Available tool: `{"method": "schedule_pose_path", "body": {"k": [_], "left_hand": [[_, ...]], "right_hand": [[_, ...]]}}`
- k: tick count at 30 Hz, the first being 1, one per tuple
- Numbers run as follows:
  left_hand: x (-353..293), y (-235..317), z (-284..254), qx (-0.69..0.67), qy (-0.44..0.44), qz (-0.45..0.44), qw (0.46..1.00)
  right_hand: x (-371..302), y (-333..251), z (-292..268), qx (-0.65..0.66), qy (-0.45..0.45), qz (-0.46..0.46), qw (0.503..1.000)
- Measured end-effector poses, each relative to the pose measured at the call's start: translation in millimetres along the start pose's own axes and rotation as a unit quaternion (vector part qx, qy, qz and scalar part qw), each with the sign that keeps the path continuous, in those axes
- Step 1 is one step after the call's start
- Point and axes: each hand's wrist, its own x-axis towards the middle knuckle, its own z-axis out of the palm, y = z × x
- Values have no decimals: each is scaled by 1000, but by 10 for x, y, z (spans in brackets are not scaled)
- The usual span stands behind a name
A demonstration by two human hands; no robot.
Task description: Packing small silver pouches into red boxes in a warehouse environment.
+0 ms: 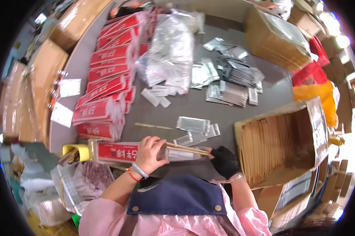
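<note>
A: Sleeve (146, 152) under the left hand (149, 154): red panel, pale characters, clear end. Chopsticks (187, 148) pale tan.

B: Right hand (224, 161) in a black glove. Left wrist: 1 red band, 1 pale one.

A: Stacked sleeves (106, 78): same red, white edges. Tabletop (193, 108) dark grey.

B: Small packets (234, 84) silver. Open carton (281, 143) brown, packed with tan sticks. Bag (315, 88) red over orange.

A: Apron (177, 198) navy, shirt pink. Yellow tub (78, 150) at left.
</note>
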Motion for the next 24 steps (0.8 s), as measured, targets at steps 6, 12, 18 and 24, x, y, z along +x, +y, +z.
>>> {"method": "schedule_pose_path", "body": {"k": [6, 12, 18, 24], "left_hand": [[-165, -56, 170, -2, -16, 12, 1000], [-88, 6, 218, 31, 2, 50, 998], [100, 50, 352, 7, 9, 72, 997], [233, 164, -283, 130, -108, 202, 965]], "right_hand": [[303, -134, 475, 28, 32, -157, 987], [229, 76, 651, 130, 82, 48, 987], [427, -664, 720, 326, 48, -94, 940], [332, -465, 353, -41, 54, -193, 979]]}}
